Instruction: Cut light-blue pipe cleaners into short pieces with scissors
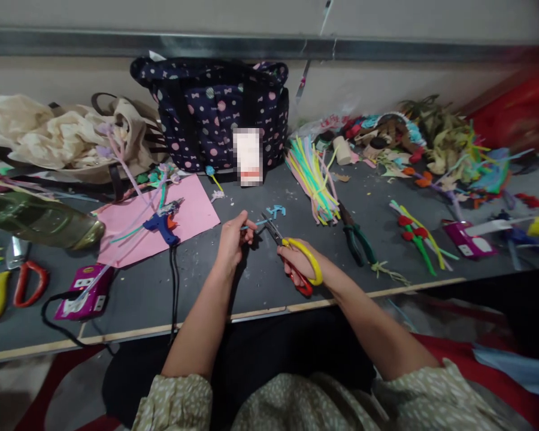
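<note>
Between the thumb and fingers of my left hand (234, 236) is pinched a thin blue pipe cleaner (259, 223), its free end pointing right. My right hand (299, 261) grips a pair of scissors (314, 263) with one yellow and one red handle. The scissor blades are parted and reach up and left to the pipe cleaner's end; whether they touch it I cannot tell. Just beyond the blades, several short blue cut pieces (276, 210) lie on the dark grey table (269, 293).
A patterned navy bag (215, 114) stands at the back. Left are a blue glue gun (164, 226) on pink paper (197, 200), a green bottle (40, 221) and other scissors (29, 281). Right are a pipe cleaner bundle (312, 179), green-handled pliers (358, 239) and a purple box (467, 239).
</note>
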